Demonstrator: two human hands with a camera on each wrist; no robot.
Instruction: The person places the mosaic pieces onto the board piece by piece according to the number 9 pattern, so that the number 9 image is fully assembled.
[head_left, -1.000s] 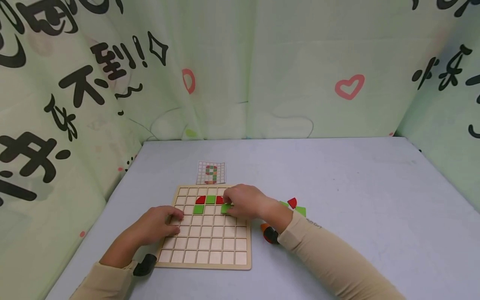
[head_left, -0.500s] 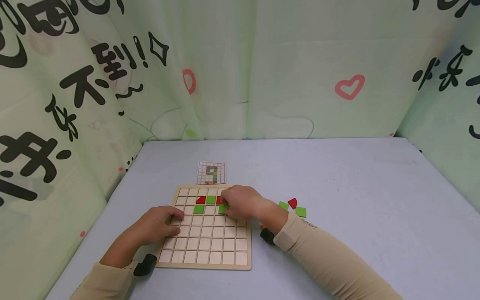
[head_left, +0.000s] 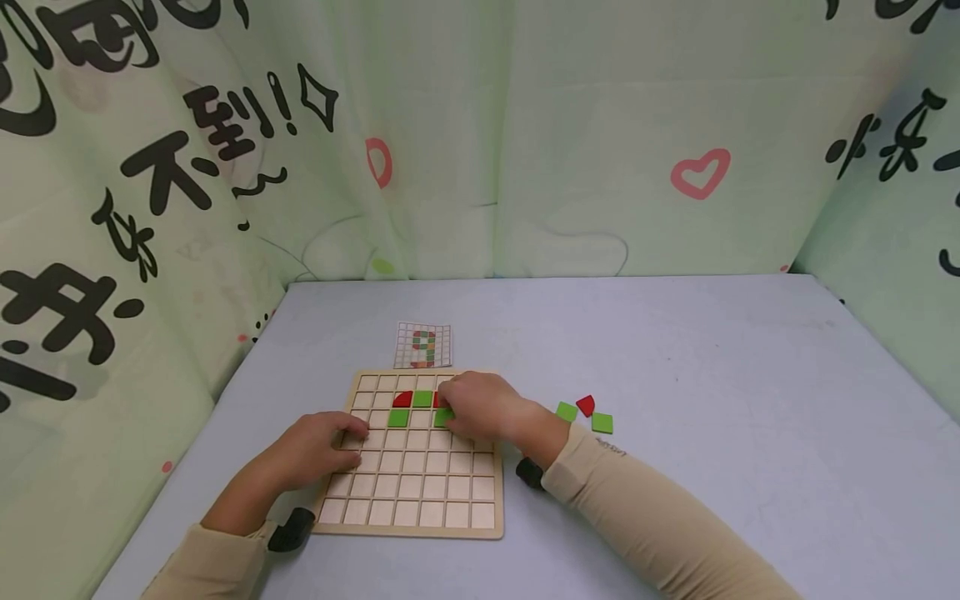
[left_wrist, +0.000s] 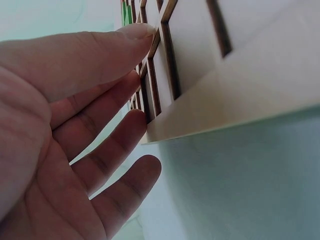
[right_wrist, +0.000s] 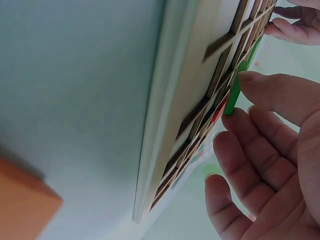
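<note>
A wooden grid board (head_left: 408, 532) lies on the table. My right hand (head_left: 487, 408) pinches a green square tile (right_wrist: 235, 92) between thumb and forefinger, tilted over the board's upper part. Close by on the grid lie a red quarter-round tile (head_left: 402, 400), a green square tile (head_left: 422, 399), another green tile (head_left: 398, 417) and a red tile (right_wrist: 219, 109) partly hidden by the right hand. At the board's left side, my left hand (head_left: 311, 450) touches the edge, thumb over the top and fingers fairly straight, holding no tile.
Behind the board lies a small card (head_left: 405, 333) printed with a coloured grid pattern. Right of the board are two green tiles (head_left: 602, 423) and a red tile (head_left: 586, 406). An orange piece (right_wrist: 25, 200) shows in the right wrist view. Printed curtains (head_left: 585, 167) surround the table.
My right hand has shifted slightly left with the green square tile, covering more of the red tile behind it. The left hand has stayed put.
</note>
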